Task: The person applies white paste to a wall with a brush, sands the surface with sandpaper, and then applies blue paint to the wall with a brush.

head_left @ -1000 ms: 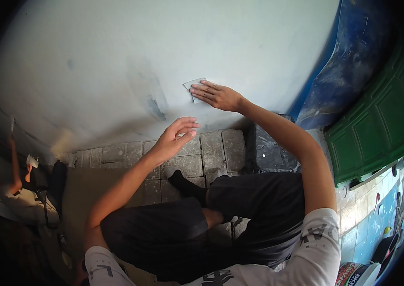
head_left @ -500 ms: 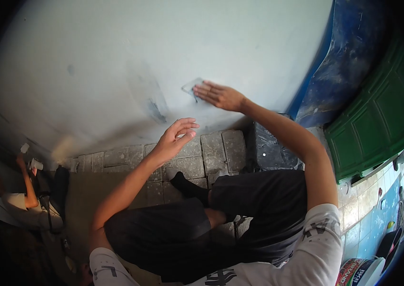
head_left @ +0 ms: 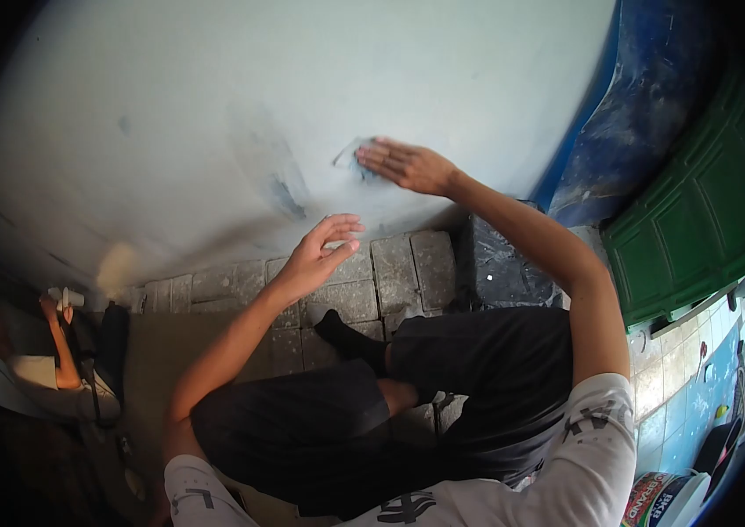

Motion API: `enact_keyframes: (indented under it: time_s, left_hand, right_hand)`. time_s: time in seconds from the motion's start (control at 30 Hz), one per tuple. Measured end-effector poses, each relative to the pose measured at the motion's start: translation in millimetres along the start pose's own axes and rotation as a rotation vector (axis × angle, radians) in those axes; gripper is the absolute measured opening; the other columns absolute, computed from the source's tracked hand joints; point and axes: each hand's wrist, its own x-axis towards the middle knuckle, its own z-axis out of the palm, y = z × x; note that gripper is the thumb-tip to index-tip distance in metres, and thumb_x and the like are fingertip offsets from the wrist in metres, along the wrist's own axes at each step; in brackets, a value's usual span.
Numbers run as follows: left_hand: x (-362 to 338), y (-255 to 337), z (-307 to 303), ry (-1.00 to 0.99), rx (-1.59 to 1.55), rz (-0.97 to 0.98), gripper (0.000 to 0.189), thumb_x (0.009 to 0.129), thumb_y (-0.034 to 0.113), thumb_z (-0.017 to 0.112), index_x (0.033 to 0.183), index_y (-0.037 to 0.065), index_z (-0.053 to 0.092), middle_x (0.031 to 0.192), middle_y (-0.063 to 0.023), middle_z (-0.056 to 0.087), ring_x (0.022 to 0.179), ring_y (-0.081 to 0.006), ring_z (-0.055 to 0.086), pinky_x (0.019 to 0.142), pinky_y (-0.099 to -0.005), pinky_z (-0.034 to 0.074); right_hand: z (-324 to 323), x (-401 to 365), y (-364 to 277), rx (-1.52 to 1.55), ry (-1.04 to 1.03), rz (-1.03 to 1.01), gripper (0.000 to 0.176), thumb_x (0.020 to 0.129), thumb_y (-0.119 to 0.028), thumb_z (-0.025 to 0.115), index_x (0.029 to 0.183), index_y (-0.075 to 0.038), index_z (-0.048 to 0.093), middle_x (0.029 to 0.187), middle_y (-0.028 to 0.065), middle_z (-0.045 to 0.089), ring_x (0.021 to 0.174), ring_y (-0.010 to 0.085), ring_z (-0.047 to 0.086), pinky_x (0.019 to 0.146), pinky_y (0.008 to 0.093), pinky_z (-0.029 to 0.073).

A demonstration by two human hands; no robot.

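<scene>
My right hand (head_left: 406, 165) lies with its fingers pressed over a thin grey sheet that looks like sandpaper (head_left: 349, 155), holding it against the white wall (head_left: 188, 97). One pale corner of the sheet sticks out to the left of the fingertips. Lower and to the left, my left hand (head_left: 320, 255) hovers in the air in front of the wall's base, fingers apart and holding nothing. Dark smudges (head_left: 285, 195) mark the wall to the left of the sheet.
Grey paving blocks (head_left: 350, 299) run along the wall's foot. A black plastic-covered block (head_left: 504, 263) stands beneath my right forearm. Green panelled door (head_left: 689, 220) and blue sheet (head_left: 627, 132) are at right, a paint bucket (head_left: 667, 501) lower right. Another person (head_left: 56, 369) sits at left.
My right hand and the sheet have shifted slightly on the wall. My left hand stays nearly where it was. The other person's raised hand has come down toward a white object.
</scene>
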Motion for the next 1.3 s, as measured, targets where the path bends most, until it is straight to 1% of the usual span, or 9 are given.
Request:
enact_keyframes:
  time_s: [0.1,0.23,0.33,0.57,0.7,0.97,1.1,1.17,1.3]
  left_hand:
    - [3.2,0.4,-0.9,0.031,0.106,0.035,0.041,0.104,0.017,0.064,0.142,0.008,0.054,0.14,-0.0068,0.062,0.13,-0.0175,0.056,0.102,-0.0333,0.048]
    - [2.4,19.2,2.1,0.037,0.246,0.096,0.041,0.103,0.017,0.065,0.141,0.008,0.055,0.139,-0.0051,0.062,0.13,-0.0177,0.057,0.101,-0.0337,0.049]
    - [-3.7,18.3,4.5,0.02,0.244,0.149,0.04,0.102,0.016,0.064,0.141,0.008,0.055,0.138,-0.0042,0.063,0.13,-0.0179,0.057,0.1,-0.0341,0.049]
    - [-1.0,22.6,6.6,-0.015,0.177,0.106,0.041,0.103,0.016,0.063,0.141,0.007,0.054,0.14,-0.006,0.061,0.131,-0.0183,0.056,0.101,-0.0346,0.05]
    - [0.5,15.1,4.3,-0.019,0.112,0.11,0.041,0.103,0.015,0.063,0.142,0.005,0.053,0.14,-0.0073,0.06,0.131,-0.0181,0.056,0.101,-0.0342,0.051]
    - [-0.6,9.3,3.8,-0.008,0.106,0.122,0.043,0.102,0.021,0.067,0.14,0.007,0.054,0.139,-0.0055,0.061,0.127,-0.0185,0.058,0.099,-0.0349,0.052]
    - [-2.5,18.3,1.9,-0.016,0.126,0.108,0.042,0.103,0.017,0.063,0.142,0.006,0.054,0.141,-0.0062,0.06,0.13,-0.0187,0.057,0.101,-0.0341,0.051]
    - [-1.8,13.8,3.3,-0.018,0.12,0.113,0.041,0.103,0.017,0.063,0.142,0.006,0.054,0.14,-0.0061,0.06,0.129,-0.0186,0.057,0.101,-0.0341,0.051]
    - [-2.8,14.2,5.6,-0.006,0.141,0.119,0.041,0.103,0.017,0.063,0.142,0.006,0.054,0.139,-0.0061,0.062,0.129,-0.0183,0.057,0.101,-0.0343,0.05]
  right_hand:
    - [-13.7,-1.4,-3.1,0.086,0.085,0.14,0.064,0.097,-0.016,0.053,0.157,-0.001,0.038,0.166,0.0077,0.039,0.154,0.019,0.035,0.132,0.0395,0.023]
    - [2.5,-10.5,-2.3,0.055,0.098,0.063,0.063,0.098,-0.015,0.051,0.157,-0.001,0.038,0.166,0.0083,0.037,0.154,0.0194,0.034,0.132,0.04,0.024]
    - [2.3,-14.2,-4.7,0.266,0.019,0.068,0.065,0.1,-0.015,0.05,0.16,-0.002,0.031,0.17,0.0087,0.03,0.156,0.0187,0.03,0.133,0.041,0.021]
    - [15.6,-26.3,-33.0,0.12,-0.138,-0.008,0.063,0.101,-0.015,0.05,0.159,0.0,0.033,0.17,0.0095,0.03,0.157,0.0212,0.029,0.134,0.0404,0.018]
    - [35.0,-37.0,-64.6,0.255,-0.305,-0.045,0.055,0.099,-0.017,0.051,0.152,-0.003,0.048,0.163,0.009,0.043,0.153,0.0228,0.036,0.131,0.0383,0.024]
    - [-61.1,19.2,-17.4,0.196,0.194,-0.013,0.069,0.096,-0.016,0.056,0.161,-0.008,0.034,0.168,0.0068,0.035,0.156,0.0215,0.031,0.131,0.0409,0.026]
    - [-61.0,28.1,3.9,0.118,0.18,0.153,0.071,0.097,-0.015,0.055,0.162,-0.007,0.03,0.168,0.0079,0.034,0.156,0.0214,0.03,0.132,0.0416,0.024]
    - [-35.2,22.0,-0.8,0.07,0.024,0.177,0.071,0.098,-0.016,0.054,0.163,-0.004,0.028,0.169,0.0087,0.032,0.156,0.0211,0.03,0.132,0.0417,0.023]
    - [12.5,4.0,-24.6,0.04,-0.028,-0.044,0.064,0.098,-0.015,0.054,0.158,-0.001,0.038,0.168,0.0083,0.033,0.155,0.0173,0.033,0.132,0.0395,0.021]
